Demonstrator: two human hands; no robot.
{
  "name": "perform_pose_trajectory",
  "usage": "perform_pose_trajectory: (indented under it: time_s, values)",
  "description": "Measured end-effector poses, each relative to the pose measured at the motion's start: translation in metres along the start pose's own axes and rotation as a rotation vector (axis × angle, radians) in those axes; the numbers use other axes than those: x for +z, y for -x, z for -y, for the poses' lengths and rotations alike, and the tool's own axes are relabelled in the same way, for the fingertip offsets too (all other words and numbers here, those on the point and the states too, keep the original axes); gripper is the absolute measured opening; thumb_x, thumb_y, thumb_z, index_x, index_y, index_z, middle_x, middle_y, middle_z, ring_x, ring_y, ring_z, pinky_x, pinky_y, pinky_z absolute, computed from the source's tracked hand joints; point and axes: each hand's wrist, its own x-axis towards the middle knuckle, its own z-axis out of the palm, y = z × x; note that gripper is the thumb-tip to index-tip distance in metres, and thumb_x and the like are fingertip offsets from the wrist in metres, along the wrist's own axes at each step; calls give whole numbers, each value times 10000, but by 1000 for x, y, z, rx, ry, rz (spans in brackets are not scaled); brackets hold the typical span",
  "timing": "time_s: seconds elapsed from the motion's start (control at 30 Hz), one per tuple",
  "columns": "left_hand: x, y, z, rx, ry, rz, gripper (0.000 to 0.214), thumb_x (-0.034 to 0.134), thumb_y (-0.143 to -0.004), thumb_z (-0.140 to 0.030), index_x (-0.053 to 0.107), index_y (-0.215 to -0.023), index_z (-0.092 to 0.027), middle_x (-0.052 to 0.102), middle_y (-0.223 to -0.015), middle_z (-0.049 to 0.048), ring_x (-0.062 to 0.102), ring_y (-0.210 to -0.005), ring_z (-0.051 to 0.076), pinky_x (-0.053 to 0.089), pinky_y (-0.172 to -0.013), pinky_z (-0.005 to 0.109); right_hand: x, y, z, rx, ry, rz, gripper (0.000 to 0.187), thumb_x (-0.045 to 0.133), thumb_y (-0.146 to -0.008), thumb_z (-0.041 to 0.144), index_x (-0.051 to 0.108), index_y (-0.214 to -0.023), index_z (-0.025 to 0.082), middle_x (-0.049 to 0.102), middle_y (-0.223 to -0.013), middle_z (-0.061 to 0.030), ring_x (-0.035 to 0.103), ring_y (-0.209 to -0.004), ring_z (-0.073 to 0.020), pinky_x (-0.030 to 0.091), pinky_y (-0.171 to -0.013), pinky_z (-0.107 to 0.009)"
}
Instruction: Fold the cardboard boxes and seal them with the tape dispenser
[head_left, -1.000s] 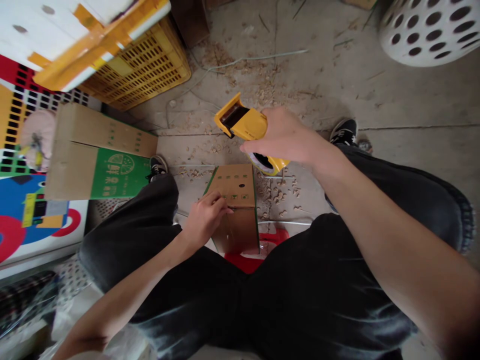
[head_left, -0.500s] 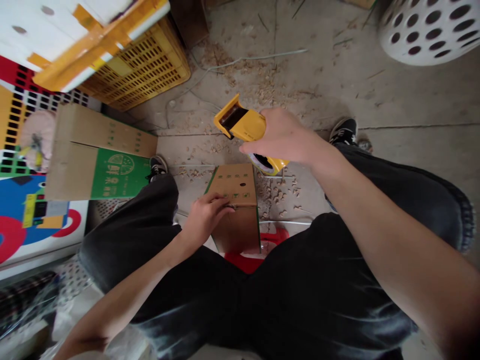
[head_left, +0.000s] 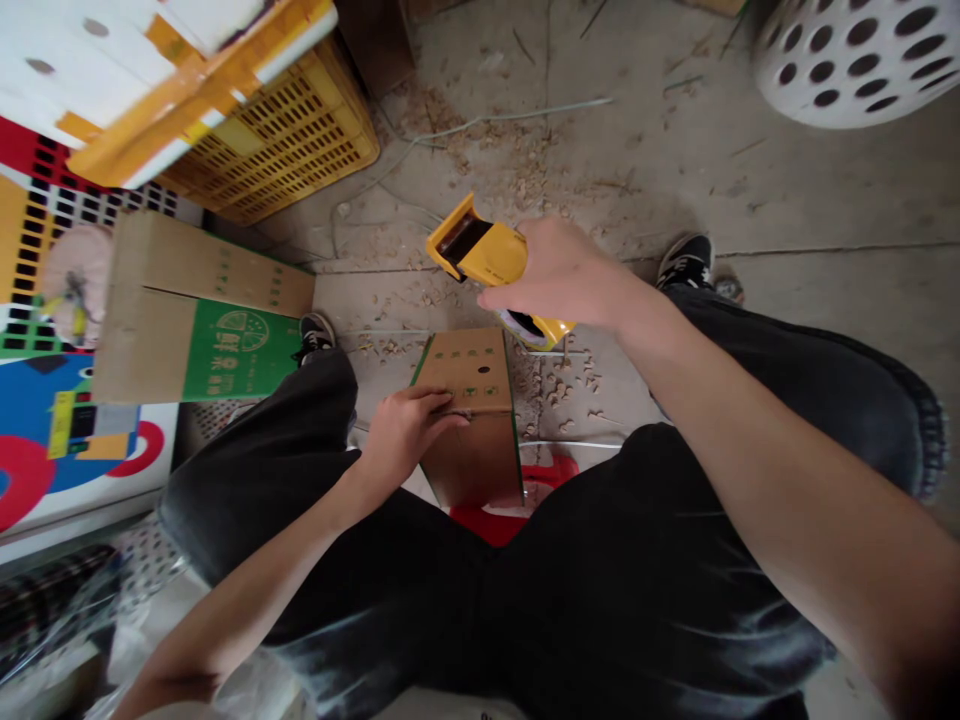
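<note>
Right hand [head_left: 562, 275] is wrapped firmly round a yellow tape gun [head_left: 480, 250], while the left hand [head_left: 405, 435] has slid open and flat across the cardboard box [head_left: 469, 365].

Tape dispenser [head_left: 480, 250] partly hidden by right hand [head_left: 562, 275]; white basket [head_left: 847, 60] cut off
</note>
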Motion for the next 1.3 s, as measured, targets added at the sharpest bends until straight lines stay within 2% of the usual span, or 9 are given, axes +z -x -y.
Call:
perform_pose_trajectory:
  time_s: [0.13, 0.33, 0.43, 0.5, 0.57, 0.73, 0.93, 1.17, 1.3]
  values:
    - [1, -6, 12, 61, 55, 73, 302, 756, -860, -434, 762, -1066, -215, 738, -1100, 94, 683, -1004, 253, 556, -908, 402, 2, 0, 0, -4, 7, -2, 381, 757, -699, 479, 673, -962, 216, 725, -944, -77, 681, -835, -260, 434, -587, -317]
    - [5, -7, 16, -4, 11, 126, 485, 708, -875, -536, 703, -1261, -242, 617, -1224, 131, 609, -1148, 278, 510, -999, 452, 3, 0, 0, -1, 19, 0, 394, 756, -710, 461, 681, -1006, 211, 731, -972, -96, 676, -842, -260, 424, -591, -320]
    - [5, -11, 13, -28, -45, 207, 462, 521, -996, -526, 624, -1377, -285, 567, -1324, 134, 531, -1263, 307, 468, -1038, 519, 2, 0, -1, 3, 26, 2, 399, 758, -697, 485, 675, -986, 224, 733, -983, -101, 668, -830, -263, 409, -578, -326]
    - [5, -15, 13, -52, -60, 252, 443, 363, -1060, -471, 613, -1385, -301, 563, -1338, 119, 517, -1267, 299, 456, -1033, 540, 2, 0, 0, 4, 30, 1, 407, 760, -694, 494, 675, -991, 230, 734, -990, -103, 664, -831, -262, 409, -578, -327]
    - [6, -21, 17, -55, -64, 254, 456, 307, -1074, -429, 637, -1355, -284, 570, -1313, 115, 517, -1245, 287, 451, -1035, 528, 1, 0, 0, 5, 28, 1, 408, 757, -697, 483, 677, -1001, 223, 735, -993, -104, 659, -817, -253, 412, -576, -326]
    - [13, -37, 40, 28, -86, 212, 403, 400, -1044, -349, 682, -1312, -241, 585, -1180, 123, 529, -1143, 264, 425, -1088, 495, 1, 1, 1, 10, 30, -4, 451, 769, -683, 464, 679, -1037, 200, 725, -1022, -114, 650, -831, -244, 429, -606, -322]
    - [23, -56, 64, 93, -110, 271, 410, 434, -1012, -279, 662, -1349, -227, 569, -1130, 120, 579, -1077, 253, 451, -1073, 483, -3, 4, 2, 12, 18, 4, 413, 770, -684, 459, 680, -998, 206, 721, -963, -108, 661, -838, -266, 439, -621, -332]
    - [13, -58, 55, 225, 20, 311, 539, 449, -881, -60, 664, -1347, -227, 553, -1206, 104, 601, -1133, 214, 471, -1103, 422, -2, 4, -3, 23, 12, -1, 359, 762, -681, 432, 672, -954, 217, 726, -943, -81, 673, -847, -259, 452, -612, -324]
    - [8, -61, 47, 287, 83, 319, 551, 478, -834, -33, 696, -1296, -238, 614, -1246, 89, 609, -1194, 230, 481, -1110, 463, -2, 3, -4, -5, 20, -3, 329, 758, -685, 439, 671, -921, 227, 720, -921, -91, 673, -856, -270, 467, -634, -342]
